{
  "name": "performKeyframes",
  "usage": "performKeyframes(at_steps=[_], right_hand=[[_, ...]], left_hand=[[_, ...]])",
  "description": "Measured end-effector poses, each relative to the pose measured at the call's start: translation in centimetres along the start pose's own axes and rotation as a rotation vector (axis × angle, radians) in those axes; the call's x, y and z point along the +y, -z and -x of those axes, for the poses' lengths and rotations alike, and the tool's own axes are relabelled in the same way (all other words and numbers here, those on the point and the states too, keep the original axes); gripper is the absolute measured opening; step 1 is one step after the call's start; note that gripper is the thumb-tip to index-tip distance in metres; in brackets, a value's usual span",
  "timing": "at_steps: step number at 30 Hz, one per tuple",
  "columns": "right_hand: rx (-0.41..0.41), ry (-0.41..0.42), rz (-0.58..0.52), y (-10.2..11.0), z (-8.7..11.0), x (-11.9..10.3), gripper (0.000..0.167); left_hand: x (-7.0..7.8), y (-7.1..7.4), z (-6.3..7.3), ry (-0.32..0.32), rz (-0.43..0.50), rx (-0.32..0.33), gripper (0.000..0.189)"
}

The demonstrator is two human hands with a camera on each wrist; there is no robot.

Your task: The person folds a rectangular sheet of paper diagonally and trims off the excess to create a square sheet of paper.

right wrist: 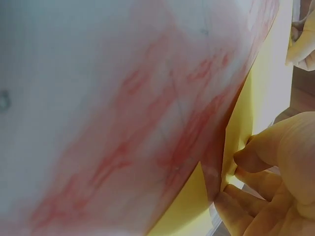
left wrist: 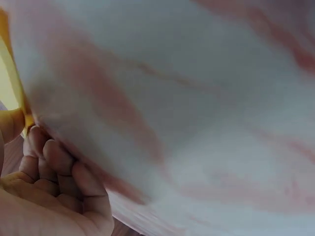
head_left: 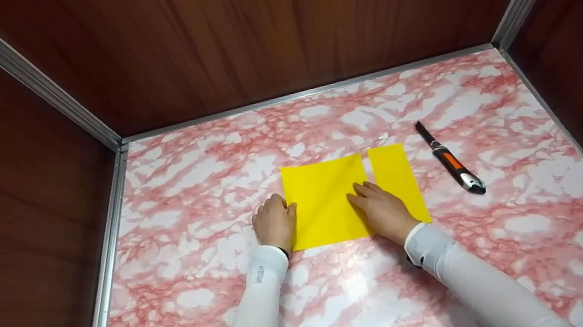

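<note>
A square of yellow paper (head_left: 326,204) with a faint diagonal crease lies on the table. My left hand (head_left: 275,223) is at its left edge; in the left wrist view the thumb (left wrist: 11,125) and curled forefinger meet at the paper's edge and pinch it. Across the right side of the square rests my right hand (head_left: 387,213), its fingers extended over the sheet. A narrow yellow strip (head_left: 392,172) lies just right of the square, partly covered by that hand, with a thin gap between the two pieces.
To the right of the strip lies a black and orange utility knife (head_left: 452,161), blade end pointing away. The red-and-white marbled tabletop (head_left: 194,245) is bounded by dark wood panels (head_left: 272,29) in metal frames at the back and both sides.
</note>
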State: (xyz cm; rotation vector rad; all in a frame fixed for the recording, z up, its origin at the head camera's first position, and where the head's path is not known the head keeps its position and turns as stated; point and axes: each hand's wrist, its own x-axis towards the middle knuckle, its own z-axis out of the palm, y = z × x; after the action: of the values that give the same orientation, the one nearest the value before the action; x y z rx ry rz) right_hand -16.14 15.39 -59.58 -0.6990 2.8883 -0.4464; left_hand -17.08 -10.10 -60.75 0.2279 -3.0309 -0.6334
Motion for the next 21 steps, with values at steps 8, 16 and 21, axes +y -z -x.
performKeyframes(at_steps=[8,16,21], right_hand=[[-0.002,-0.01,0.005,-0.1,-0.1,-0.1,0.048],[0.023,-0.008,0.037,-0.2,-0.2,-0.2,0.045],[0.004,-0.033,0.033,-0.2,-0.2,-0.2,0.047]], left_hand=[[0.9,0.9,0.8,-0.187,-0.058,-0.047,0.059],[2.0,1.3,4.2,-0.572,-0.179,-0.372,0.069],[1.8,0.6,5.3,-0.567,-0.212,-0.415,0.072]])
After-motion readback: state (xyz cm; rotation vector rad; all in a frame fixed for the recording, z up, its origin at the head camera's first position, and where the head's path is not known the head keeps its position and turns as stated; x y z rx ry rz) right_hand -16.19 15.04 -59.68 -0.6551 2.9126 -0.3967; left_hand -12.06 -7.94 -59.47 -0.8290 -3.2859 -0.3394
